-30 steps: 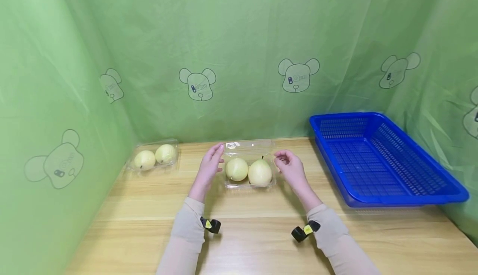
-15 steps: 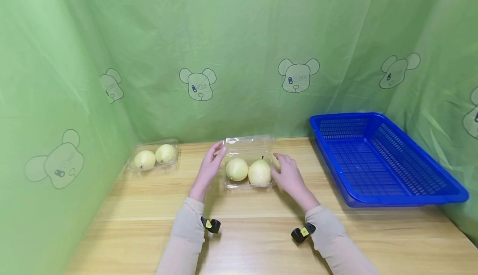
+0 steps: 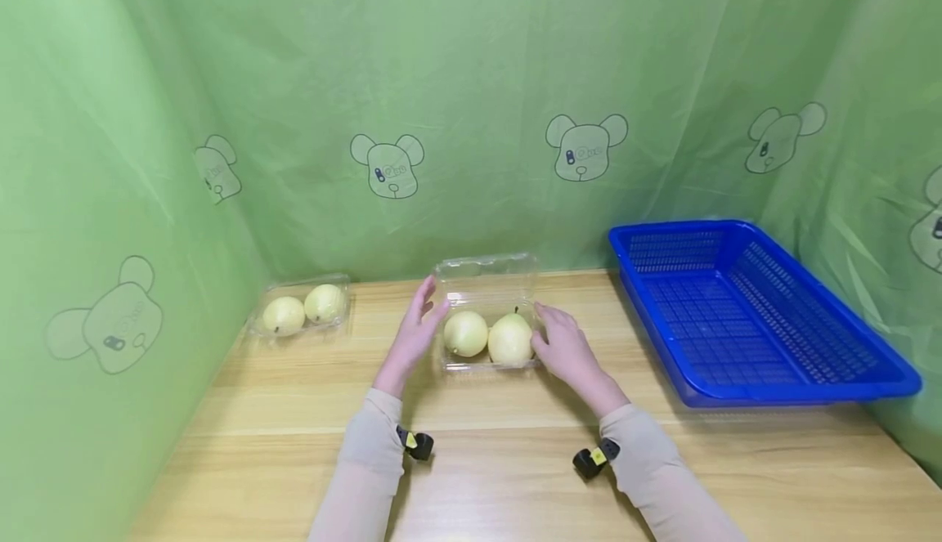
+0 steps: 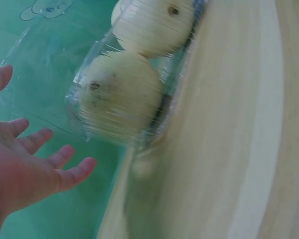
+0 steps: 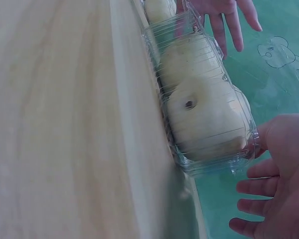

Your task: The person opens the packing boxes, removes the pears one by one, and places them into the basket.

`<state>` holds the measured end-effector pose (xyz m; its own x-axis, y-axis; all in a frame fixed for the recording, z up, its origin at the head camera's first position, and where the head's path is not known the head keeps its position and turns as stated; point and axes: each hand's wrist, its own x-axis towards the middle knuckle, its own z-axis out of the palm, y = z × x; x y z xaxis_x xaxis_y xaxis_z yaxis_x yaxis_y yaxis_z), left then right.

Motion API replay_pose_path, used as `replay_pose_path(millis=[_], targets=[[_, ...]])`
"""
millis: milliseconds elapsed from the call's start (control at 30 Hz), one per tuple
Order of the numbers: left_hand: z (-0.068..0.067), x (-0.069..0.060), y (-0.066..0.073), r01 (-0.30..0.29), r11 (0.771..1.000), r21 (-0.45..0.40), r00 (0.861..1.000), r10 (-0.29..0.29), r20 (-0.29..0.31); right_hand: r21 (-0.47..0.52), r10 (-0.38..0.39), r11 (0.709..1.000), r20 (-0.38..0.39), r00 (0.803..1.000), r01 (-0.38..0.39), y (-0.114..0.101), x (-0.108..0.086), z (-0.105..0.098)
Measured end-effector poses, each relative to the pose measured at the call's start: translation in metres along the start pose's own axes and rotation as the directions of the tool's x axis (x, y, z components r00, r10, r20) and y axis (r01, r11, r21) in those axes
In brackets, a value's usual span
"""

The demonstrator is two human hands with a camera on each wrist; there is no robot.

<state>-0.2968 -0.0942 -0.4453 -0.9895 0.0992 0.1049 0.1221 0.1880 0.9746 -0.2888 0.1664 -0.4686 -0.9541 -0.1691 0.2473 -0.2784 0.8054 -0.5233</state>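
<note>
A clear plastic box (image 3: 482,366) holds two pale yellow-green pears (image 3: 466,334), side by side; its transparent lid (image 3: 486,263) stands raised at the back. My left hand (image 3: 414,333) is at the box's left end beside the lid, and the left wrist view has its fingers (image 4: 72,175) spread, gripping nothing. At the right end is my right hand (image 3: 568,351). In the right wrist view its thumb rests against the corner beside a pear (image 5: 204,119), and the other fingers (image 5: 259,186) are apart, below that end. Whether the left hand touches the lid I cannot tell.
Another clear box with two pears (image 3: 284,315) sits at the back left of the wooden table (image 3: 486,460). On the right stands a blue perforated basket (image 3: 695,387) with nothing in it. Green curtains (image 3: 478,51) hang behind and at both sides.
The lid has swung up from lying low at the back. My right hand has shifted left against the box end, and my left thumb and fingers are spread wider. The pears stay in place.
</note>
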Motion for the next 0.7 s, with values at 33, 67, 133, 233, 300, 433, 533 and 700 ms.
replay_pose_path(millis=[33,67,133,233,300,433,533,700], targets=[[0.000,0.000,-0.001,-0.001,1.000,0.006,1.000,0.001,0.005,-0.001,-0.002,1.000,0.001,1.000,0.002,0.000,0.000,0.000],[0.001,0.000,-0.003,0.005,1.000,0.011,1.000,-0.005,0.007,0.001,0.001,1.000,0.004,1.000,-0.001,0.000,0.000,0.001],[0.002,0.001,-0.006,0.010,1.000,0.018,1.000,-0.010,0.016,0.007,0.003,1.000,0.009,1.000,-0.003,-0.001,0.000,0.001],[0.003,0.003,-0.012,0.020,1.000,0.015,0.999,-0.020,0.027,0.010,0.006,1.000,0.016,1.000,-0.006,-0.001,0.000,0.002],[0.003,0.003,-0.015,0.024,1.000,0.009,0.999,-0.024,0.033,0.013,0.006,1.000,0.017,1.000,-0.006,-0.002,-0.001,0.002],[0.004,0.004,-0.018,0.025,1.000,0.005,0.999,-0.025,0.047,0.008,0.004,1.000,0.015,1.000,-0.004,-0.001,0.000,0.004],[0.004,0.005,-0.020,0.028,1.000,0.000,0.998,-0.028,0.054,0.000,-0.004,1.000,0.010,1.000,0.004,0.000,0.000,0.005],[0.005,0.008,-0.025,0.029,1.000,-0.005,0.998,-0.028,0.062,-0.007,-0.025,1.000,-0.014,1.000,0.025,0.001,-0.001,0.005]])
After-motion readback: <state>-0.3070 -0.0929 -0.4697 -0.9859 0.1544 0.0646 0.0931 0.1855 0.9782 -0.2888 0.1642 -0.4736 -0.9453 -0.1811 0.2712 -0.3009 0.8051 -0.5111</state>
